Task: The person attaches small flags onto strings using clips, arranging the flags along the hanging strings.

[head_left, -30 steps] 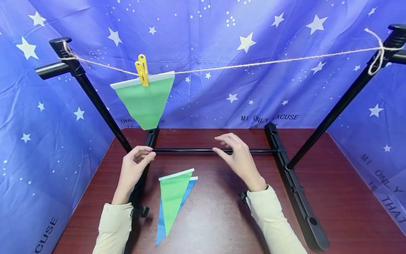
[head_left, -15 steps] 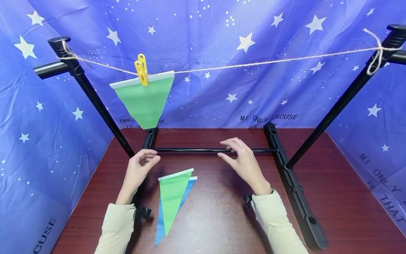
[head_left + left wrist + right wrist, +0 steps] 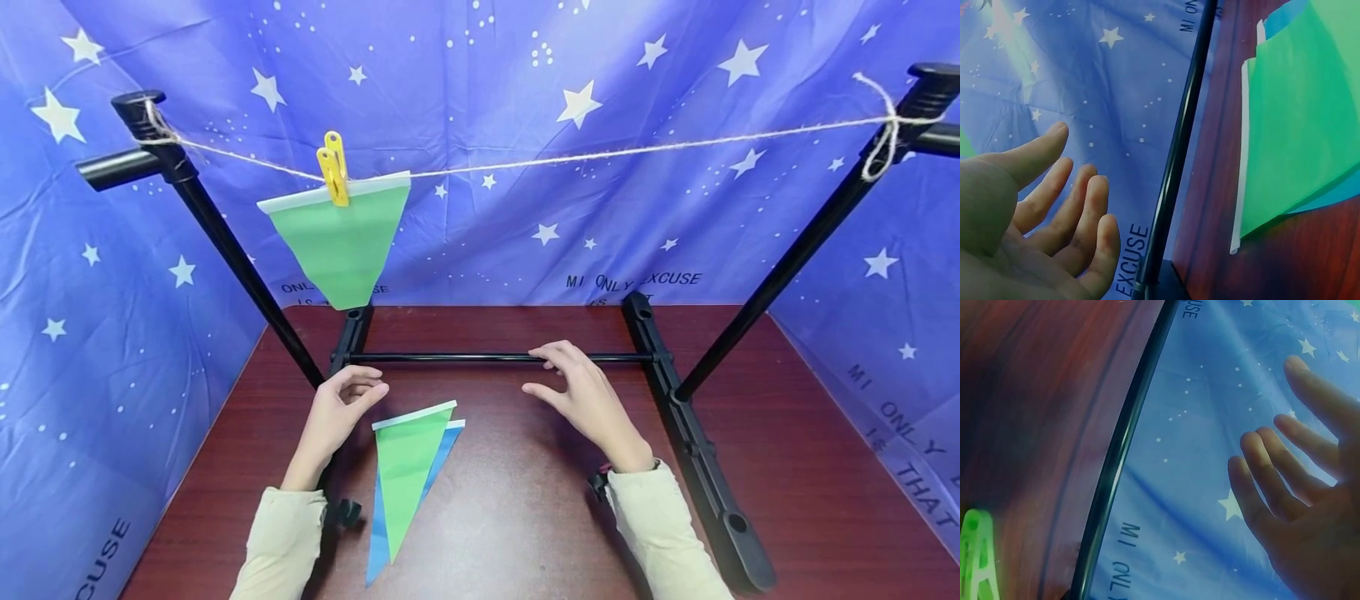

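Observation:
My left hand [image 3: 337, 417] hovers over the left side of the table with fingers loosely bent and nothing between them. Just right of it lies a green pennant [image 3: 412, 458] with a white top edge, partly covering a blue pennant [image 3: 380, 533]. On the other side, my right hand [image 3: 592, 404] is held in the air, fingers relaxed and apart, holding nothing. Another green pennant [image 3: 337, 246] hangs from a string [image 3: 562, 157] by a yellow clothespin [image 3: 335, 171]. The right wrist view also shows a green clothespin [image 3: 977, 559] on the table.
Two black posts [image 3: 232, 258] hold the string ends. A thin black crossbar [image 3: 450, 357] joins the stand's feet, the right foot [image 3: 693, 442] reaching toward the table's front. Behind the dark red table [image 3: 510, 500] hangs a blue starry cloth [image 3: 480, 242].
Both hands have drawn back toward me and shifted right, the right hand further than the left. The pennants and clothespin stay in place.

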`<state>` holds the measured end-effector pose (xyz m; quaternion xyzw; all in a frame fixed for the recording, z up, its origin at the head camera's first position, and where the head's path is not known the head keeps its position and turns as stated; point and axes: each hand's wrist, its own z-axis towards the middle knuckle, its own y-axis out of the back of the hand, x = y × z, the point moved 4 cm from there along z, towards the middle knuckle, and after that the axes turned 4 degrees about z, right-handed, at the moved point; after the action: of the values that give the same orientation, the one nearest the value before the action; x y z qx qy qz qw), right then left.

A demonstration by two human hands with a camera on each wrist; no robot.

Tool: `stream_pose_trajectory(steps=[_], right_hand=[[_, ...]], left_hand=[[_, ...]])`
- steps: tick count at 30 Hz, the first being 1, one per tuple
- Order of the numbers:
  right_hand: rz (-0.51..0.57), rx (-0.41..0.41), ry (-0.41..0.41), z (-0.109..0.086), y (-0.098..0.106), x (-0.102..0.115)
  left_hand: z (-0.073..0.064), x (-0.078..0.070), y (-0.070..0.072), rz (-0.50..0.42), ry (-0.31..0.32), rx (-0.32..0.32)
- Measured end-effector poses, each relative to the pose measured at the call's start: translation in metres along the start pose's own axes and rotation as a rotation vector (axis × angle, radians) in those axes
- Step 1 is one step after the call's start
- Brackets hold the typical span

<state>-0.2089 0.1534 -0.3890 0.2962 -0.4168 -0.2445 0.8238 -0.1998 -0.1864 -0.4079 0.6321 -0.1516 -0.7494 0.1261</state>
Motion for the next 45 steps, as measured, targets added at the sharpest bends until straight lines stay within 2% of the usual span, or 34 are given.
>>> stream_pose_trajectory(steps=[3, 10, 11, 16, 25, 34, 40, 45], right_hand=[[-0.012, 0.006, -0.013, -0.004, 0.001, -0.002], [-0.021, 0.002, -0.023, -0.012, 0.005, -0.009], [-0.022, 0.001, -0.027, -0.013, 0.006, -0.01], [-0.034, -0.003, -0.036, -0.018, 0.01, -0.016], [-0.051, -0.012, -0.04, -0.027, 0.016, -0.025], [-0.071, 0.014, -0.097, -0.039, 0.022, -0.036], [-0.083, 0.026, -0.096, -0.047, 0.026, -0.044], [-0.092, 0.046, -0.118, -0.054, 0.028, -0.051]], left_hand=[[-0.001, 0.002, -0.002, 0.007, 0.014, 0.005], [0.005, 0.04, -0.009, 0.05, 0.04, 0.017], [0.005, 0.042, -0.01, 0.057, 0.043, 0.018], [0.003, 0.044, -0.014, 0.113, 0.068, 0.011], [0.003, 0.051, -0.018, 0.123, 0.122, 0.029], [0.004, 0.057, -0.02, 0.163, 0.131, 0.021], [0.005, 0.059, -0.021, 0.182, 0.138, -0.014], [0.007, 0.062, -0.024, 0.201, 0.159, -0.01]])
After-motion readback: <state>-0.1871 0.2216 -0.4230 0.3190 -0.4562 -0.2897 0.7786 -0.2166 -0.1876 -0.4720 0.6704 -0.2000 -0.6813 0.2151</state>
